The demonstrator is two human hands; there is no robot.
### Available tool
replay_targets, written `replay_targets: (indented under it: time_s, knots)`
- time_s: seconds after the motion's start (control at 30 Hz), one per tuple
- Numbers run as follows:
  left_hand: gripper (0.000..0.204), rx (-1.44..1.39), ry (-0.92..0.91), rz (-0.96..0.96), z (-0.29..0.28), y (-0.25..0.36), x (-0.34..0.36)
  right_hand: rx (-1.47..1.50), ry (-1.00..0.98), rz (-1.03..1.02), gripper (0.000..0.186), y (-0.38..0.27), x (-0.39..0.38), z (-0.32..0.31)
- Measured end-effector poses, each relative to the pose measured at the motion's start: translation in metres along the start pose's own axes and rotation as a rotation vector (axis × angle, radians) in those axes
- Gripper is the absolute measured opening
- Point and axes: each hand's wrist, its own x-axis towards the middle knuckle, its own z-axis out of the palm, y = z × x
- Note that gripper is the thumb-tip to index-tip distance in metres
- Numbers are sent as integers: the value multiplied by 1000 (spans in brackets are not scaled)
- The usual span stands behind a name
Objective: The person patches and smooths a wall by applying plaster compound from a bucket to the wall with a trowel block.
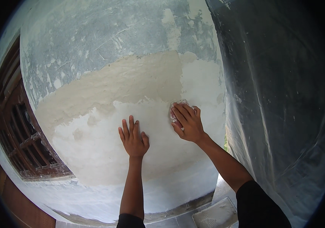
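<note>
Item 1: right grip (190, 125). You are curling its fingers over a pad and are holding it against the wall, with the thumb lying lower on the pad.

Item 2: pad (172, 114), reddish-pink, smeared white. It is sitting under the fingers of your right grip and is showing chiefly along their left and upper edges.

Item 3: left grip (134, 142). You are holding it open and empty, fingers apart and pointing upward, palm facing the wall; it is appearing to rest there, left of and slightly lower than your right grip.

Item 4: wall (162, 152), whitish and smooth around both grips. Above them, a beige patch (139, 74) is spreading leftward with a ragged lower edge; higher still, a blue-grey area (82, 45) is showing white flecks and scrapes.

Item 5: window (29, 144), brown-framed and barred, standing well to the left of your left grip.

Item 6: plastic sheet (280, 114), translucent and creased, hanging to the right of your right grip.

Item 7: shallow tray (194, 219), pale-smeared, lying below your right grip.

Item 8: black sleeves (261, 207), which you are wearing on both arms, below the grips.
</note>
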Motion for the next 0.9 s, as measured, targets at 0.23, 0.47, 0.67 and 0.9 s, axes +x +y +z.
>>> replay_targets:
  time_s: [0.23, 0.47, 0.67, 0.9]
  knots:
    - [53, -3, -28, 10, 3, -2, -4, 38, 252, 4, 56, 40, 96, -10]
    - [51, -4, -19, 13, 1, -2, -2, 49, 41, 13, 57, 12, -2, -6]
    - [50, -7, -26, 3, 4, -2, -5, 145, 189, -11, 60, 31, 59, -20]
    - [45, 4, 22, 1, 0, -3, 0, 74, 112, 55, 60, 16, 52, 7]
